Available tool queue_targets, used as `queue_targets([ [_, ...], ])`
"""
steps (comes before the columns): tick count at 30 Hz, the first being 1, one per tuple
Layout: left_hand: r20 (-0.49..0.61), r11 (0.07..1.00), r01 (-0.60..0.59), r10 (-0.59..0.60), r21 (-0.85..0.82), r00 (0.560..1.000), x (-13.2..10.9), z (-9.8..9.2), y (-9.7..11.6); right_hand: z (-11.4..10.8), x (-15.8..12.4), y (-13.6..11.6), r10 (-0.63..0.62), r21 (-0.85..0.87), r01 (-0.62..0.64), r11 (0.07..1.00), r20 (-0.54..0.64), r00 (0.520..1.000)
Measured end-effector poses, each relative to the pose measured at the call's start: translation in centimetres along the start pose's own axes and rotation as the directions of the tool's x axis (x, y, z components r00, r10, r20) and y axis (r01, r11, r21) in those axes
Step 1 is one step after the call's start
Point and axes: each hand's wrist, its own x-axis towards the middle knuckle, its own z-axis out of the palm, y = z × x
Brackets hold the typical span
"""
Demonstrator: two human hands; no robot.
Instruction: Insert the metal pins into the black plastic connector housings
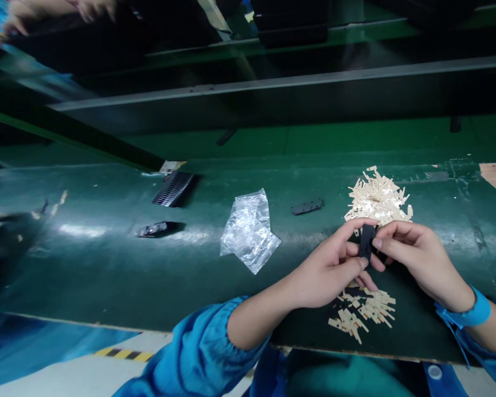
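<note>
My left hand point(333, 270) and right hand point(413, 253) pinch a black part point(366, 242); beige clips point(378, 198) lie just beyond my fingertips.

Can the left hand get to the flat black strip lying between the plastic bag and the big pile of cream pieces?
Probably yes: the flat black strip lies on bare table just beyond the left hand, nothing between. But that hand is pinching the small black part with the right hand.

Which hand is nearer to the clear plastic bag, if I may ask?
Left: left hand lies just right of the bag; right hand farther right, past the black part.
</note>
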Motion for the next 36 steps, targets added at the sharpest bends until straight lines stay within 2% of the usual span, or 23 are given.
queue_targets([
  [5,0.001,1.0,-0.002,0.002,0.019,1.0,0.0,0.0,-0.1,0.3,-0.3,-0.4,0.007,0.04,-0.01,0.999,0.08,0.997],
  [16,0.026,0.999,-0.023,0.022,0.033,0.999,0.0,-0.2,-0.2,0.3,-0.2,0.2,0.0,-0.004,0.0,1.0,0.024,1.0],
  [21,0.07,0.999,-0.037,0.037,-0.007,0.997,0.1,-0.5,-0.1,0.0,-0.3,-0.1,-0.01,0.028,0.006,1.0,0.161,0.987],
  [23,0.055,0.999,-0.043,0.043,-0.004,0.998,0.1,-0.4,-0.1,0.0,-0.4,-0.2,-0.02,0.051,0.011,0.999,0.177,0.984],
  [26,0.0,0.997,-0.059,0.059,0.042,0.998,0.1,-0.2,-0.3,0.1,-0.4,-0.4,-0.04,0.054,0.033,0.998,0.135,0.99],
  [33,-0.124,0.975,-0.126,0.15,0.181,0.981,0.2,0.1,-1.3,0.1,-0.6,-0.7,-0.101,-0.06,0.106,0.993,0.077,0.992],
  [36,-0.139,0.98,-0.134,0.155,0.144,0.978,0.1,0.3,-1.3,-0.1,-0.7,-0.6,-0.124,-0.1,0.13,0.986,0.069,0.99],
])
